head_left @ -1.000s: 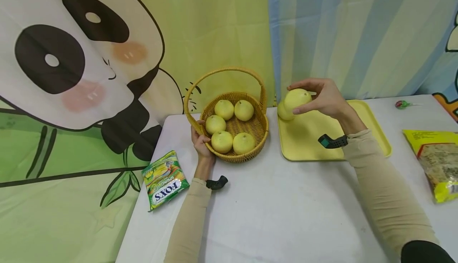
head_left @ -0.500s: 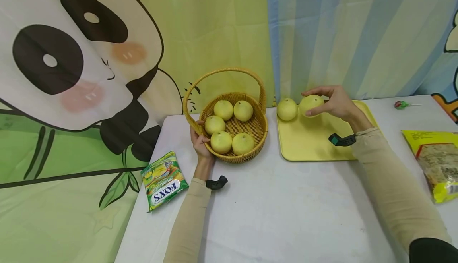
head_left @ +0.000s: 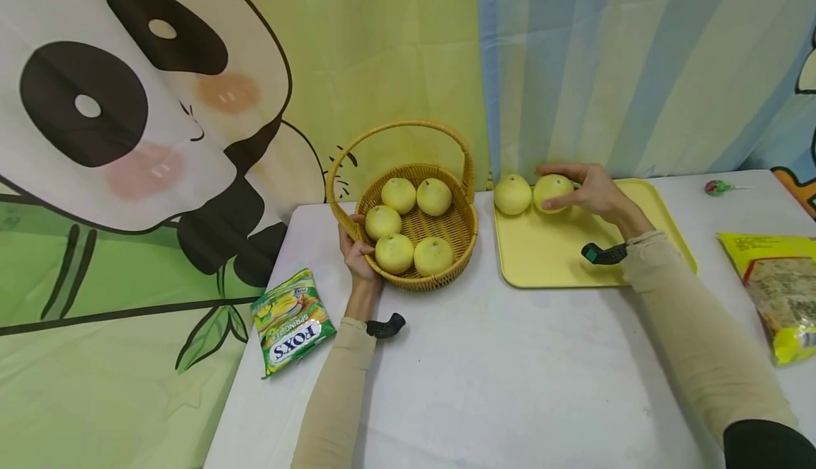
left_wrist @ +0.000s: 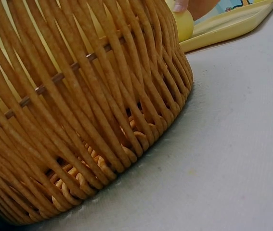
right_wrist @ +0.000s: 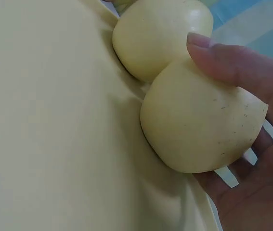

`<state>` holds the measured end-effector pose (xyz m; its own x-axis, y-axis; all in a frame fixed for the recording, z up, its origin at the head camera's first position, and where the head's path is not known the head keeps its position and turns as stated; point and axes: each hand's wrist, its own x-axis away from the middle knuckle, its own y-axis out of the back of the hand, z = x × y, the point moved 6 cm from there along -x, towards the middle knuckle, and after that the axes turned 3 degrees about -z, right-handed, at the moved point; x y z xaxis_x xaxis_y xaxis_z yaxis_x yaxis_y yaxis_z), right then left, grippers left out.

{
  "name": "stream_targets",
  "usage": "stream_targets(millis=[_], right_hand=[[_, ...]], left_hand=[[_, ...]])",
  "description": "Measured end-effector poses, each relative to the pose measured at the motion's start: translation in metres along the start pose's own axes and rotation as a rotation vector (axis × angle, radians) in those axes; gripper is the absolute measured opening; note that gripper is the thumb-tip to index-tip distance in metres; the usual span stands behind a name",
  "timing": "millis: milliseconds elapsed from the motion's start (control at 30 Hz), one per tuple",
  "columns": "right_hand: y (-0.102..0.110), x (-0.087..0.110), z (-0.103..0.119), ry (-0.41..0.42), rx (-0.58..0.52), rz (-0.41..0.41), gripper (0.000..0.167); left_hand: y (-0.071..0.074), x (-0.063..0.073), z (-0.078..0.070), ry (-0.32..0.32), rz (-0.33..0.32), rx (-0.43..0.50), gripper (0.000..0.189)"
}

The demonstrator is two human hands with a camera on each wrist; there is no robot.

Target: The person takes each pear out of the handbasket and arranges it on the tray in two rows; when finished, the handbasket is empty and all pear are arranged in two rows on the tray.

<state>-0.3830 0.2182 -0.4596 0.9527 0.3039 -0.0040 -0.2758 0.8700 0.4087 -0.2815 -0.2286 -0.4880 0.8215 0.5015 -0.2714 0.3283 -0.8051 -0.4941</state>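
Observation:
On the left, my left hand (head_left: 358, 255) holds the wicker basket (head_left: 464, 251) by its side, the thumb up at the rim. Several pale yellow pears (head_left: 435, 256) lie inside, and the tall handle arches over them. My right hand (head_left: 599, 191) grips another pear (head_left: 552, 193) between thumb and fingers at the back of the yellow tray (head_left: 561, 260). Right beside it, in the tray's back left corner, sits a second pear (head_left: 513, 195); the two overlap in the right wrist view. The basket's woven wall (left_wrist: 88, 96) fills much of the left wrist view.
A green candy bag (head_left: 293, 324) lies left of the basket near the table edge. Right of the tray are a lollipop (head_left: 717, 186) and a yellow food packet (head_left: 780, 292). Printed curtains (head_left: 395, 44) hang directly behind the white table (head_left: 484, 377).
My right hand has carried its pear rightward and down to the tray, beside the other pear, which now shows fully. My left hand and the basket have stayed in place.

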Motion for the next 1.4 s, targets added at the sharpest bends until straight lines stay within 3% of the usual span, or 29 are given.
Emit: stream_targets(millis=[533,700,833,967,1100,1233,1400], right_hand=[[0.000,0.008,0.011,0.048,-0.008,0.076,0.089],[0.003,0.018,0.044,0.154,-0.059,0.079,0.087],[-0.003,0.024,0.077,0.323,-0.248,0.174,0.085],[-0.019,0.029,0.105,0.454,-0.447,0.353,0.088],[-0.046,0.031,0.123,0.493,-0.530,0.501,0.092],[-0.080,0.030,0.137,0.475,-0.529,0.605,0.099],[-0.127,0.027,0.150,0.454,-0.425,0.659,0.101]], left_hand=[[0.002,0.002,-0.001,-0.014,-0.016,-0.031,0.065],[0.003,0.002,-0.001,-0.014,-0.016,-0.027,0.062],[0.004,0.001,-0.002,-0.015,-0.018,-0.020,0.060],[0.005,0.000,-0.002,-0.015,-0.021,-0.027,0.060],[0.005,-0.001,-0.001,-0.004,-0.023,-0.034,0.062],[0.004,0.000,0.000,0.009,-0.017,-0.023,0.061],[0.002,0.000,0.000,0.016,-0.009,-0.003,0.056]])
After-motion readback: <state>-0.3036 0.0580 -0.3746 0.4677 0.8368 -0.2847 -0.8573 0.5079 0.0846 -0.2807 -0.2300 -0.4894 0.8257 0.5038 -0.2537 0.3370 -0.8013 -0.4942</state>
